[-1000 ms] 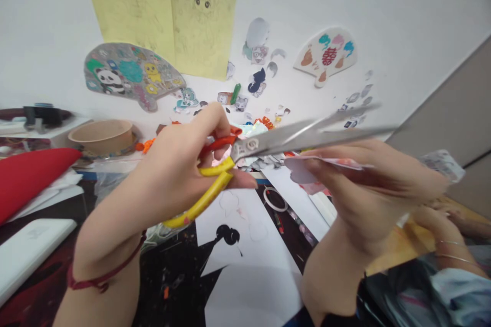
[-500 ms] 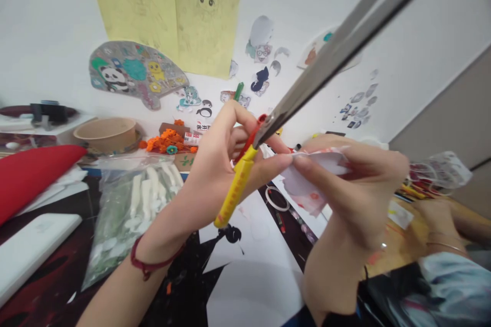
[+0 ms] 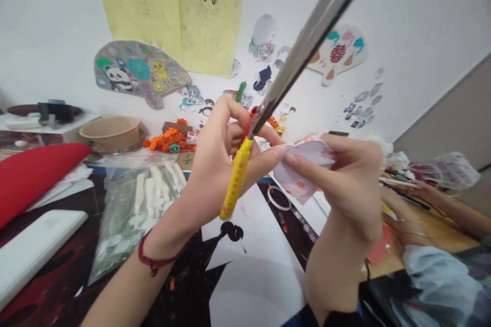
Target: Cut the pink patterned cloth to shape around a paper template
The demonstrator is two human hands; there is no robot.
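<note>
My left hand [image 3: 218,163] has a firm hold on a pair of yellow-handled scissors [image 3: 237,179]. Its fingers [image 3: 230,122] are curled closed around the handles, and the steel blades [image 3: 303,41] point up toward the far right, close together and clear of the paper. My right hand [image 3: 345,184] is just to the right, with its fingers [image 3: 307,176] pinching a pale paper cutout [image 3: 305,166] in a narrow grip. The cutout sits between the two hands, almost touching my left thumb.

To the left, a clear plastic bag of white pieces [image 3: 141,209] lies near my left wrist, which wears a red cord bracelet [image 3: 153,260]. Farther left are a kraft paper bowl [image 3: 111,133] and a red cushion [image 3: 34,176]. Orange paper pieces [image 3: 169,139] lie at the far edge. On the right of the wooden tabletop [image 3: 452,235], a co-worker's hand [image 3: 406,219] wears thin bangles. Yellow drawings [image 3: 169,10] hang on the far wall.
</note>
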